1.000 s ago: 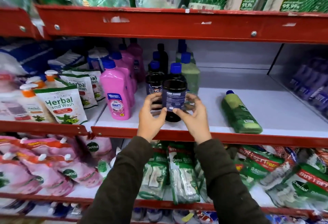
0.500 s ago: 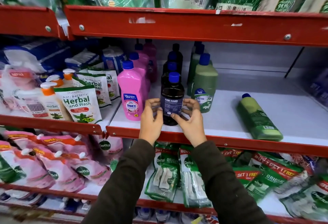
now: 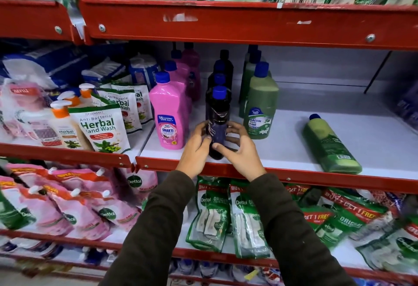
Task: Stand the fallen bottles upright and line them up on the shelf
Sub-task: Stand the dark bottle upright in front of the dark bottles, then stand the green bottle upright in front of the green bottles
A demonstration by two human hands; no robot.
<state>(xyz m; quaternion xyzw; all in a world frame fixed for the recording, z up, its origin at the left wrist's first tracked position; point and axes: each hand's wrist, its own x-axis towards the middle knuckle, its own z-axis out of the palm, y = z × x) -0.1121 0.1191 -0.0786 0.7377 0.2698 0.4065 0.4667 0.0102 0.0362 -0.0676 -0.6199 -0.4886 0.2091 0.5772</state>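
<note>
A: Entry. Dark, near-black plastic bottle with a blue screw cap [image 3: 217, 122]: upright at the front edge of the white shelf with its red lip [image 3: 294, 176], between the pink SHAKTI bottle [image 3: 169, 113] and the upright green BACTIN floor-cleaner bottle [image 3: 260, 107].

B: Hands?

A: Left hand [image 3: 196, 147] and right hand [image 3: 239, 150] both clasp its lower half, fingers curled round the label, thumbs in front. Whether its base touches the shelf: cannot tell, hands cover it.

B: Versus half a second ago?

A: Same two-handed grip, same slot. The label now faces differently; its white text is no longer legible. A second ago the bottle sat further right, hiding the green row.

B: Outward?

A: More dark bottles [image 3: 222, 68] stand in file behind it. Well to the right, a green blue-capped bottle [image 3: 330, 143] lies on its side, cap toward the back.
</note>
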